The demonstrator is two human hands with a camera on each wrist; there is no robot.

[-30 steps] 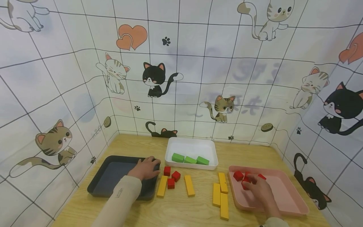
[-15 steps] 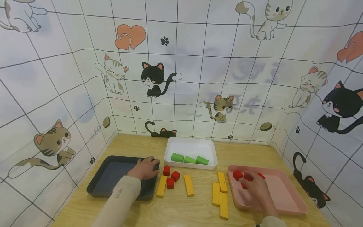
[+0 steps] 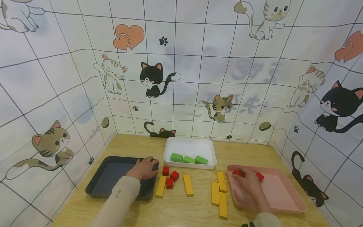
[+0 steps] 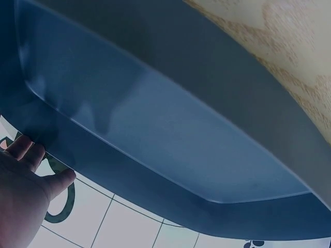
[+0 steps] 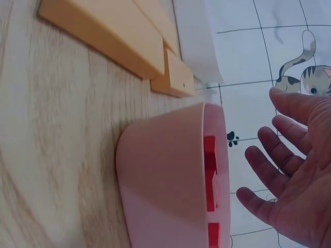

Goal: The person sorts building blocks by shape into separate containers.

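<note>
My left hand [image 3: 143, 168] rests over the right edge of the dark blue-grey tray [image 3: 97, 176]. In the left wrist view the fingers of that hand [image 4: 26, 191] lie relaxed at the tray's rim [image 4: 103, 170]. Over the left part of the pink tray [image 3: 283, 195] is my right hand [image 3: 250, 184]. From the right wrist camera this hand [image 5: 300, 175] has its fingers spread and nothing between them. Red cubes lie in the pink tray below it; one red cube [image 3: 260, 177] shows right of the hand, and others are partly hidden behind the hand.
A white tray [image 3: 190, 143] with green blocks [image 3: 189, 160] stands at the back. Between the side trays lie three red cubes [image 3: 169, 183] and several yellow bars [image 3: 188, 185], some of them [image 3: 223, 205] close to the pink tray. A cat-print sheet [image 3: 187, 78] encloses the table [image 3: 193, 214].
My right hand has shifted left over the red cubes in the pink tray and now covers more of them. The left hand stays at the dark tray's edge.
</note>
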